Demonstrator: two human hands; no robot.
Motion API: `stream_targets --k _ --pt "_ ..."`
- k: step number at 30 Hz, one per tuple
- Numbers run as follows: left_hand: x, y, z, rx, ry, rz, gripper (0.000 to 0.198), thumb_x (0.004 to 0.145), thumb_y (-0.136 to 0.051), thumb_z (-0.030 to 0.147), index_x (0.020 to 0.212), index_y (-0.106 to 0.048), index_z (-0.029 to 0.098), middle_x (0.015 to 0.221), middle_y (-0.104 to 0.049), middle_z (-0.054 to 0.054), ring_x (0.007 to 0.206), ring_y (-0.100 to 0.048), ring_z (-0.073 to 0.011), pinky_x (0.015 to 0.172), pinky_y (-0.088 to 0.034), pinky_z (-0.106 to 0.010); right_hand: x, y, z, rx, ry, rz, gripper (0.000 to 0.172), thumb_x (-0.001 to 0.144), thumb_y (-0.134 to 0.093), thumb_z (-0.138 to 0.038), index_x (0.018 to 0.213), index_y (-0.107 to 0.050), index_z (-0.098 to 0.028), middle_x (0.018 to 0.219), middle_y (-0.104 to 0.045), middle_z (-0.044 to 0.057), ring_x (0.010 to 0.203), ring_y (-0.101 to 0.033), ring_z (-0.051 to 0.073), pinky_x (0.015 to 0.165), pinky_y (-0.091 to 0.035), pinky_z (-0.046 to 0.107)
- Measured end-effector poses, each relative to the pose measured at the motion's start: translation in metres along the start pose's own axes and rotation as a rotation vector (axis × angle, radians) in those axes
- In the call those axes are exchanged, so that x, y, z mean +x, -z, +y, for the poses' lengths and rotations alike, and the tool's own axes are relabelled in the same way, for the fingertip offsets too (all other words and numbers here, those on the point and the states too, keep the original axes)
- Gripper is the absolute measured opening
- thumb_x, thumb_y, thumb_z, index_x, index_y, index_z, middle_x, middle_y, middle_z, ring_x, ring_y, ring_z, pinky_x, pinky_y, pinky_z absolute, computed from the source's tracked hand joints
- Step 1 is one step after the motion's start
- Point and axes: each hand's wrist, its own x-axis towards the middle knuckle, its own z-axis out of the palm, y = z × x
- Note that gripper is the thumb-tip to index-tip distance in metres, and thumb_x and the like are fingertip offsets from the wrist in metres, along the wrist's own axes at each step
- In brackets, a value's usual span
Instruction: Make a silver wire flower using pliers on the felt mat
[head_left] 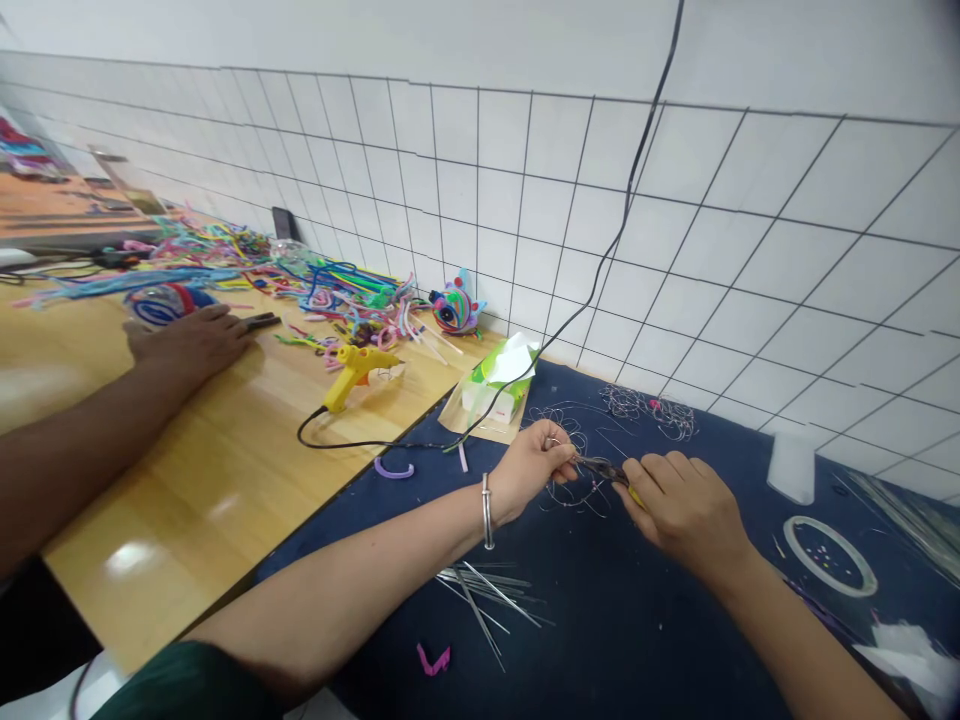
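**A:** What did you have in your hands?

**B:** A tangle of thin wire loops. It lay on the dark blue mat right in front of me. My left hand pinched its top edge with fingers and thumb closed on the wire. My right hand was curled shut around small pliers, and a bit of yellow handle showed under my fingers. The tips of the pliers met the wire just beside my left thumb.

**A:** What else was on the mat?

**B:** A bunch of straight wire lengths lay near my left forearm, with a pink scrap closer to me. More wire shapes lay farther back. To my right there was a white cup and a white ring.

**A:** And beyond the mat?

**B:** It met a pale wooden table on my left. A purple curl lay at the seam, and a green-and-white packet sat across the far corner. A yellow glue gun lay on the wood, its black cord running up the wall. Behind it were heaps of coloured pipe cleaners and a striped little figure.

**A:** Was anyone else there?

**B:** Another person's hand rested flat on the wood. A wire grid hung on the white wall behind it all.
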Motion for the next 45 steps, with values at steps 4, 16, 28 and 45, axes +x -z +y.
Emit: stream_targets --k 4,16,28,45 --pt "-0.001 0.0 0.001 -0.045 0.011 -0.001 0.016 0.076 -0.059 0.024 0.078 -0.047 0.014 0.06 -0.059 0.001 0.05 -0.056 -0.0074 0.05 -0.042 -0.018 0.0 -0.002 0.0 0.011 -0.011 0.012 0.021 0.083 -0.05 -0.03 0.095 -0.061 -0.015 0.074 -0.054 0.005 0.069 -0.041 0.015 0.062 -0.026 0.032" --pt "0.0 0.0 0.001 -0.063 0.005 0.0 0.013 0.077 -0.058 0.021 0.077 -0.047 0.014 0.059 -0.057 0.002 0.049 -0.053 -0.0062 0.05 -0.041 -0.017 -0.003 -0.006 -0.001 0.053 -0.044 -0.012 0.02 0.083 -0.05 -0.029 0.095 -0.06 -0.017 0.075 -0.055 0.004 0.07 -0.042 0.015 0.062 -0.027 0.03" --pt "0.001 -0.001 0.003 0.036 -0.06 0.014 0.01 0.077 -0.055 0.019 0.075 -0.046 0.015 0.056 -0.054 0.004 0.048 -0.051 -0.0062 0.049 -0.04 -0.017 -0.003 -0.006 -0.002 0.095 -0.064 0.023 0.017 0.081 -0.05 -0.027 0.092 -0.06 -0.017 0.07 -0.053 0.004 0.068 -0.043 0.014 0.06 -0.029 0.028" --pt "0.002 -0.001 0.0 0.08 -0.099 0.035 0.009 0.078 -0.054 0.02 0.077 -0.047 0.015 0.055 -0.053 0.004 0.05 -0.052 -0.0073 0.051 -0.041 -0.018 -0.004 -0.011 -0.007 0.099 -0.127 -0.007 0.018 0.083 -0.05 -0.031 0.087 -0.06 -0.017 0.07 -0.053 0.003 0.068 -0.043 0.014 0.06 -0.027 0.028"
